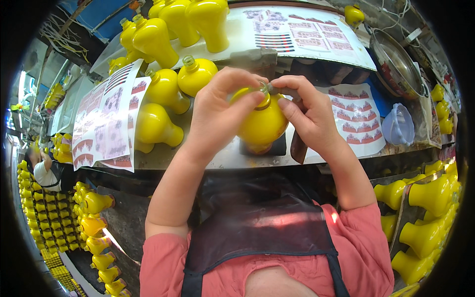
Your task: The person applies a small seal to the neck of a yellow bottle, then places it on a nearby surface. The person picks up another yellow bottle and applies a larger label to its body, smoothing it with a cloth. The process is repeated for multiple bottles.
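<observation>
A glossy yellow bottle (262, 126) with a clear glass neck stands upright before me on a small dark block (279, 147). A thin reddish-gold band (264, 106) runs around the base of its neck. My left hand (222, 106) is closed at the neck's left side, thumb pressed near the band. At the neck's right side my right hand (309, 111) pinches a small dark grey piece (286, 92), whose kind I cannot make out. Its thumb rests by the bottle's shoulder. The fingers partly hide the neck.
Several yellow bottles (163, 89) stand or lie at left, beside printed decal sheets (106, 114). Another decal sheet (356, 119) and a translucent bowl (398, 124) lie at right. Behind the bottle sits a dark metal block (255, 58). Racks of bottles (428, 232) flank me; another person (45, 171) is far left.
</observation>
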The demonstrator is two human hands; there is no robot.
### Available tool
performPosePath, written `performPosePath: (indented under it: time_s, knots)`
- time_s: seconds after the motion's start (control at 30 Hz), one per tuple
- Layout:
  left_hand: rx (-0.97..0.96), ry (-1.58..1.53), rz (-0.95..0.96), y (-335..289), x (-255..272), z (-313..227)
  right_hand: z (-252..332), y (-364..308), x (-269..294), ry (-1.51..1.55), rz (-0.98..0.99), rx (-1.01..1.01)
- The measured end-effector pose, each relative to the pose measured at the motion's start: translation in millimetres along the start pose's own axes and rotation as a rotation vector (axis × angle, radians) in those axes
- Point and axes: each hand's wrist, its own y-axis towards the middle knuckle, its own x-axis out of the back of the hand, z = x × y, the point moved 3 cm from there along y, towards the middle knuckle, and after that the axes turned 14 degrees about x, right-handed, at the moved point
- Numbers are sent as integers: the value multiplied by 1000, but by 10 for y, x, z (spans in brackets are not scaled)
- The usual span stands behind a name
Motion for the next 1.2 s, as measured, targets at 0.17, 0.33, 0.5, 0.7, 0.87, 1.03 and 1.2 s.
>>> performPosePath:
  time_s: [0.17, 0.33, 0.5, 0.7, 0.87, 1.03, 1.2]
  knots:
    - [-121, 301, -154, 11, 33, -24, 122, -70, -43, -307, 43, 274]
    - [-90, 410, -228, -6, 22, -51, 229, -170, -120, -305, 94, 371]
    - [-51, 286, -154, -64, 55, -44, 134, -41, -26, -89, 59, 22]
    - [-370, 534, -214, -81, 89, -77, 108, 172, -68, 171, 44, -92]
    - [-436, 757, -309, -153, 126, -176, 363, -93, -117, -283, 174, 270]
    - [-471, 975, -425, -194, 1, -256, 215, -203, -157, -175, 135, 178]
    - [-453, 1043, -460, -301, 9, -293, 61, -89, -108, 234, 33, -39]
